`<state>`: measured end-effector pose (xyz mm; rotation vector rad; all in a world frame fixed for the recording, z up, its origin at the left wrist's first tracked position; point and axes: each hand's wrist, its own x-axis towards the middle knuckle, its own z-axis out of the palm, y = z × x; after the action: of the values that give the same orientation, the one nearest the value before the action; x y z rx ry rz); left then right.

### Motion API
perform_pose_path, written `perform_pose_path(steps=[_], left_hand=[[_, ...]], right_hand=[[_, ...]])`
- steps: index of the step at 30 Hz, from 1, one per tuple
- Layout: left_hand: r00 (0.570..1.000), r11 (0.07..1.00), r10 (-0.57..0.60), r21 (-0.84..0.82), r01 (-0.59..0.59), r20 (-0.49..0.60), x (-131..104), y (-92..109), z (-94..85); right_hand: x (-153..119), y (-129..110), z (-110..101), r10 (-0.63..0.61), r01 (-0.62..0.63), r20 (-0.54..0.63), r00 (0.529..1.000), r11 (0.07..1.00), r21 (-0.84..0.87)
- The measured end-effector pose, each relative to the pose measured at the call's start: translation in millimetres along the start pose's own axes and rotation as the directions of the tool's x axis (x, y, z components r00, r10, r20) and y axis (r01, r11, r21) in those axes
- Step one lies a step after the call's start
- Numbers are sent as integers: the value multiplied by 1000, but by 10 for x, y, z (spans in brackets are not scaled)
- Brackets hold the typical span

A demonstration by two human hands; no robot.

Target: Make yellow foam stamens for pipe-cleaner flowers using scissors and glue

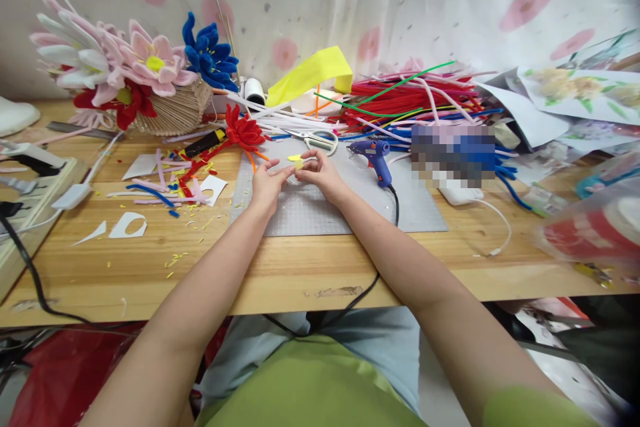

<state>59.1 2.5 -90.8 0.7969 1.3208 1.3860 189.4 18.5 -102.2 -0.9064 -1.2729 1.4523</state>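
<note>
Above the grey cutting mat (310, 213), my left hand (267, 188) and my right hand (324, 179) meet with bent, closed fingers. Between their fingertips is a small yellow piece (296, 159), thin and paper-like; both hands pinch at it. Scissors (320, 141) lie just beyond my right hand. To its right, a blue glue gun (373, 155) rests on the mat with its cord running toward me. A red fuzzy-stem flower (243, 128) lies just past my left hand, beside a black and yellow tool (205, 143).
Pipe-cleaner flowers (150, 60) stand at the back left, with a yellow sheet (315, 73) and bundled red stems (415, 99) along the back. Paper scraps (127, 225) and yellow clippings lie left. A power strip (35, 207) sits far left; a red-and-white cup (595, 227) stands far right.
</note>
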Motion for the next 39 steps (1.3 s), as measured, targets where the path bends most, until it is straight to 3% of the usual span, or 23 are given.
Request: perform_pose_path(steps=[7, 19, 27, 34, 39], left_hand=[[998, 997, -65, 45, 65, -8, -15, 56, 9], [996, 999, -51, 2, 51, -72, 53, -13, 16], [999, 1000, -20, -11, 19, -44, 96, -69, 21], [999, 971, -26, -235, 32, 27, 77, -41, 57], [999, 962, -36, -268, 43, 31, 40, 8, 79]], right_hand=[[70, 47, -17, -131, 126, -117, 985, 991, -46], [48, 16, -8, -127, 134, -107, 986, 989, 57], [54, 18, -17, -84, 89, -53, 995, 992, 94], [8, -5, 5, -19, 10, 61, 998, 990, 140], [-1, -1, 26, -14, 8, 72, 997, 996, 85]])
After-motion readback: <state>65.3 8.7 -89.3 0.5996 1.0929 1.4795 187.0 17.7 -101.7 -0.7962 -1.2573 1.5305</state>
